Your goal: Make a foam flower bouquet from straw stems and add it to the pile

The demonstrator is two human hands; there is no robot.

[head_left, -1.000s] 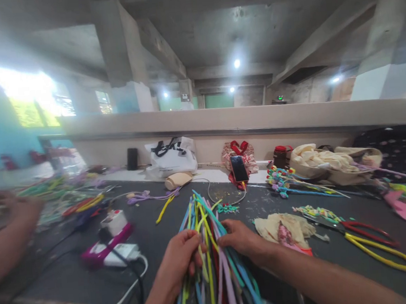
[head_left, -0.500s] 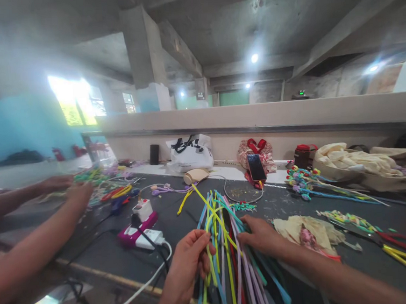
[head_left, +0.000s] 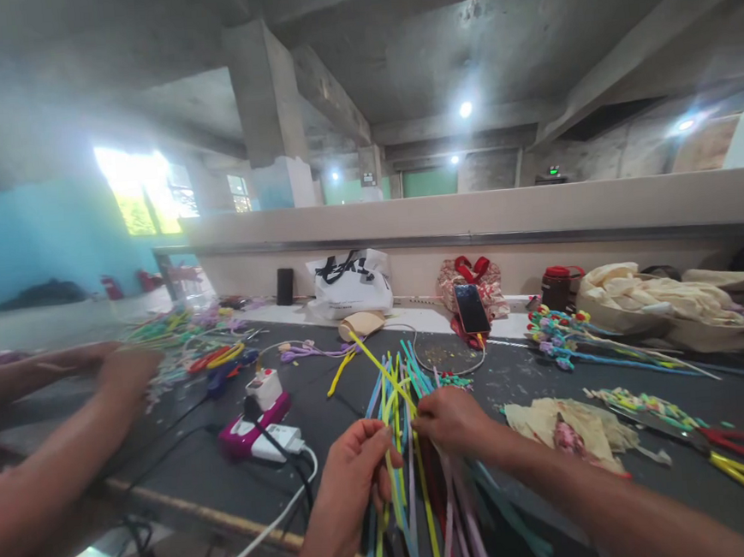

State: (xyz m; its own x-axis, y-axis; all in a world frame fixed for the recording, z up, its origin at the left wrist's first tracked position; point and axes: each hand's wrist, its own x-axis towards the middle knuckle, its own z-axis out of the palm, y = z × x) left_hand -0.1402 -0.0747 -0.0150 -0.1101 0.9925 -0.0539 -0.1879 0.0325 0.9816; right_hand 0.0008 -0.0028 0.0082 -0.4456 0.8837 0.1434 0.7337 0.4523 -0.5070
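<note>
Long soft strips (head_left: pixel 427 514) in blue, yellow, purple, red and green lie in a bundle across the table's front edge. My left hand (head_left: pixel 361 468) is at the bundle's left side, thumb and fingers pinched; a yellow-green strip passes at its fingertips. Over the bundle's right part, my right hand (head_left: pixel 451 422) has its fingers closed at the strips, near a yellow one; what it grips is too small to make out. A yellow strip (head_left: pixel 375 357) slants from the upper left across the others.
Left stands a purple and white power strip (head_left: pixel 256 438) with cables. Another person's hands (head_left: pixel 128 371) work by colourful strips. A phone (head_left: pixel 471 309) leans on a patterned bag. Right lie a cloth (head_left: pixel 544 419), scissors (head_left: pixel 739 447) and beaded stems (head_left: pixel 553 333).
My right hand has moved left across the bundle, towards my left hand, and its fingers have closed. My left hand has barely moved. The other person's hands have shifted slightly left.
</note>
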